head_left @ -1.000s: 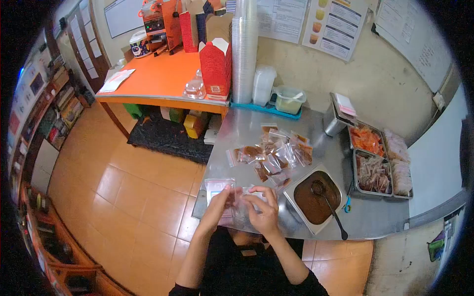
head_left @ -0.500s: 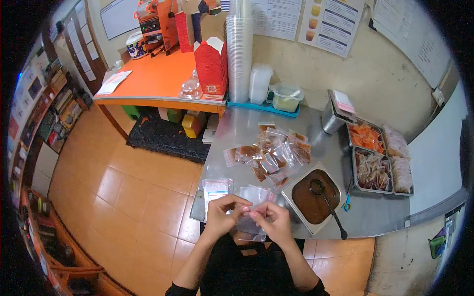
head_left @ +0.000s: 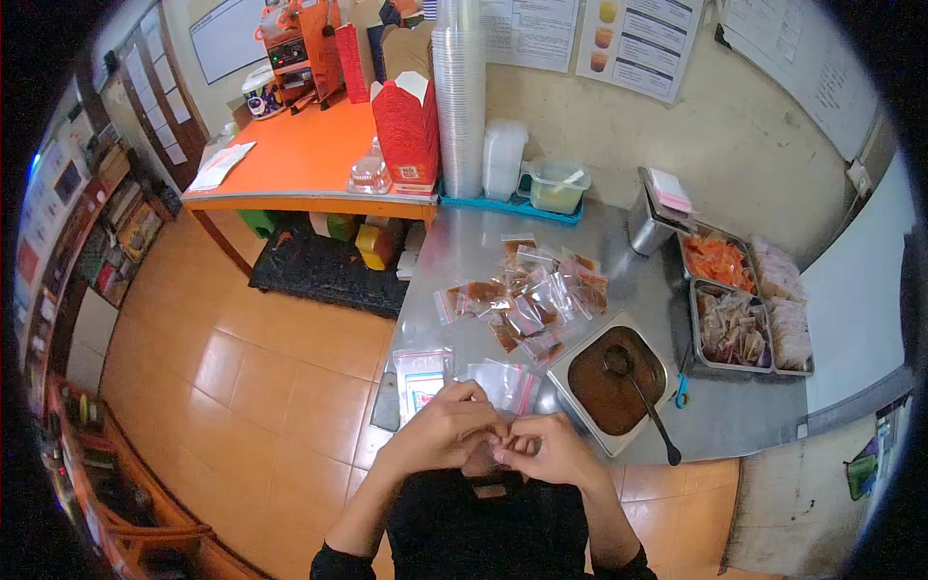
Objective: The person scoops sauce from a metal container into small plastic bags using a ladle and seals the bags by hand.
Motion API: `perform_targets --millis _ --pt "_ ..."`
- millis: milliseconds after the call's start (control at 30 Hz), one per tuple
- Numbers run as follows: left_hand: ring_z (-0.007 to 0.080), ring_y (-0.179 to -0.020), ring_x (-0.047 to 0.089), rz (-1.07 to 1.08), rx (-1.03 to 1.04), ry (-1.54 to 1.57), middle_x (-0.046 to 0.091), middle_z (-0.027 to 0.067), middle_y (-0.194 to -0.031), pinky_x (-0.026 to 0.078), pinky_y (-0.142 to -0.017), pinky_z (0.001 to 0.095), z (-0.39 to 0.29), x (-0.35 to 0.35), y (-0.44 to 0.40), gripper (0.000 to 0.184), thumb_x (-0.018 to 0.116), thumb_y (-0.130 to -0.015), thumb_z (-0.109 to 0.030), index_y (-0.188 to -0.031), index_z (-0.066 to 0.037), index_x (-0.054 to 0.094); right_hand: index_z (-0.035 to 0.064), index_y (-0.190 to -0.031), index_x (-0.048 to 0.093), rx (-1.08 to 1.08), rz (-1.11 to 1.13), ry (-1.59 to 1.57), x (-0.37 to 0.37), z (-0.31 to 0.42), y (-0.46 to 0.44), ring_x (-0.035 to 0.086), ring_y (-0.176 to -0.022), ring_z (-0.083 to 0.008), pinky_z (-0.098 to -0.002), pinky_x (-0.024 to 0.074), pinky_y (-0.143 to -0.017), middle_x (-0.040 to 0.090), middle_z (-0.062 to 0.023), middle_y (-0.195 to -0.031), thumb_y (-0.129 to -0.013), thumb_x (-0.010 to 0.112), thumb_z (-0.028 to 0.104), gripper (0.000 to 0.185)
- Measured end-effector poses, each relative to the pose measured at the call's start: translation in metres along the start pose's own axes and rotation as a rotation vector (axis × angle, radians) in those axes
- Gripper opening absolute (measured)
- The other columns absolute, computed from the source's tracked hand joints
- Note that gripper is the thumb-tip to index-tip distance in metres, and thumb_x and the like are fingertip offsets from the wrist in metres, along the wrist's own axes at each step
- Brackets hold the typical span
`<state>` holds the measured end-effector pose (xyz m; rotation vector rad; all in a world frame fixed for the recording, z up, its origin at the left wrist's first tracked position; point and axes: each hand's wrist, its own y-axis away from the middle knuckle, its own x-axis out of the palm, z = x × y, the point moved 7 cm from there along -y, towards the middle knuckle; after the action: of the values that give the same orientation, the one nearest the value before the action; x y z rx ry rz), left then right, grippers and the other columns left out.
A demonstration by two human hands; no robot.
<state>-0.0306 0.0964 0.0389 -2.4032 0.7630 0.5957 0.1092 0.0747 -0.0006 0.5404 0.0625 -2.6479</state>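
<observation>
My left hand (head_left: 449, 425) and my right hand (head_left: 546, 447) meet in front of my body at the steel table's near edge. Their fingertips pinch a small clear plastic bag (head_left: 480, 464), mostly hidden behind the fingers. Just beyond the hands lies a stack of empty clear zip bags (head_left: 503, 382), with a pack of bags (head_left: 420, 372) left of it. To the right stands a steel pan (head_left: 580, 408) of brown sauce (head_left: 604, 396), a black ladle (head_left: 650, 416) resting in it. Several filled sauce sachets (head_left: 536, 295) are heaped farther back.
Trays of orange shreds (head_left: 718, 263) and bagged food (head_left: 732, 329) sit at the right, near blue scissors (head_left: 682, 391). Stacked clear cups (head_left: 458, 116) and a lidded tub (head_left: 558, 188) stand on a blue tray at the back. An orange table (head_left: 309, 155) adjoins at left.
Both hands have come nearer my body and lower, with the fingers drawn closer together around the bag. The sachets, pan and ladle lie as before; the view has shifted slightly.
</observation>
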Motion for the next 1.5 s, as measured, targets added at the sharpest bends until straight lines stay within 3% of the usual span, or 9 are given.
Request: perform_targets --millis 167,300,367,567,733,933,1200,1433,1500 --pt "0.0264 -0.09 0.056 -0.422 0.007 -0.39 0.061 0.0068 -0.089 0.041 -0.08 0.035 -0.026 -0.009 0.0 0.02 0.077 -0.074 -0.023 -0.085 -0.01 0.067 -0.0003 -0.079 0.063 0.024 -0.039 -0.097 -0.002 -0.006 0.001 0.049 -0.058 -0.0078 -0.0265 0.0413 -0.054 0.056 -0.0047 -0.064 -0.08 0.073 0.009 0.013" --pt "0.0287 -0.085 0.059 -0.076 -0.183 -0.253 0.06 0.0114 -0.088 0.043 -0.073 0.0347 -0.006 0.015 0.001 0.028 0.072 -0.085 -0.031 -0.086 -0.004 0.063 -0.0002 -0.075 0.06 -0.064 -0.159 -0.099 -0.004 -0.004 0.003 0.039 -0.056 -0.0056 -0.0259 0.0326 -0.051 0.048 -0.0008 -0.061 -0.079 0.076 0.011 0.02" --pt "0.031 -0.076 0.06 0.133 -0.395 0.232 0.06 0.015 -0.081 0.045 -0.068 0.0366 0.013 0.04 0.011 0.029 0.064 -0.093 -0.027 -0.088 0.001 0.061 -0.0001 -0.073 0.059 -0.044 -0.153 -0.101 -0.005 0.0 0.004 0.038 -0.056 -0.005 -0.0257 0.0309 -0.05 0.047 -0.0001 -0.061 -0.079 0.077 0.012 0.023" --pt "0.0154 -0.068 0.055 0.1 -0.346 0.408 0.057 0.0141 -0.073 0.045 -0.064 0.0312 0.022 0.046 0.02 0.024 0.054 -0.099 -0.017 -0.09 0.005 0.06 -0.0002 -0.071 0.058 0.012 -0.005 -0.082 0.0 -0.005 0.009 0.034 -0.056 -0.004 -0.0265 0.0284 -0.049 0.046 -0.0002 -0.06 -0.082 0.076 0.011 0.024" --pt "0.0088 -0.067 0.05 0.07 -0.49 0.649 0.054 0.0116 -0.069 0.044 -0.061 0.0307 0.031 0.055 0.026 0.022 0.054 -0.099 -0.016 -0.093 0.005 0.061 -0.0002 -0.078 0.062 0.075 -0.028 -0.221 0.002 -0.011 0.015 0.048 -0.057 -0.0103 -0.0292 0.0367 -0.052 0.052 -0.0041 -0.064 -0.086 0.071 0.009 0.015" --pt "0.0171 -0.057 0.056 -0.129 -0.401 0.086 0.059 0.013 -0.065 0.044 -0.056 0.0336 0.014 0.032 0.019 0.023 0.058 -0.096 -0.015 -0.084 0.004 0.063 0.001 -0.096 0.062 -0.081 -0.281 0.042 -0.009 0.022 0.017 0.069 -0.079 -0.0281 -0.0361 0.0534 -0.069 0.066 -0.0148 -0.09 -0.086 0.064 0.005 0.011" --pt "0.0419 -0.066 0.06 -0.162 -0.389 -0.094 0.059 0.0219 -0.072 0.047 -0.059 0.047 0.001 0.037 0.022 0.026 0.057 -0.096 -0.018 -0.08 0.003 0.06 -0.0011 -0.093 0.062 0.002 -0.337 0.104 -0.002 0.007 0.022 0.071 -0.08 -0.0252 -0.0356 0.0554 -0.073 0.068 -0.0139 -0.086 -0.084 0.063 0.002 0.01" --pt "0.0393 -0.063 0.061 -0.093 -0.344 -0.03 0.059 0.021 -0.071 0.047 -0.055 0.0439 -0.004 0.044 0.026 0.029 0.059 -0.096 -0.022 -0.081 0.003 0.06 -0.0063 -0.089 0.06 0.23 -0.056 -0.166 0.006 -0.017 0.027 0.069 -0.075 -0.0127 -0.0262 0.0547 -0.063 0.068 -0.008 -0.078 -0.086 0.06 -0.008 0.003" --pt "0.0283 -0.057 0.061 -0.04 -0.404 0.136 0.061 0.0182 -0.071 0.047 -0.053 0.0387 -0.002 0.05 0.028 0.028 0.06 -0.096 -0.022 -0.082 0.003 0.062 -0.0052 -0.088 0.06 0.235 -0.044 -0.247 0.007 -0.021 0.028 0.067 -0.072 -0.0115 -0.0253 0.0541 -0.062 0.068 -0.0079 -0.077 -0.087 0.06 -0.008 0.003"
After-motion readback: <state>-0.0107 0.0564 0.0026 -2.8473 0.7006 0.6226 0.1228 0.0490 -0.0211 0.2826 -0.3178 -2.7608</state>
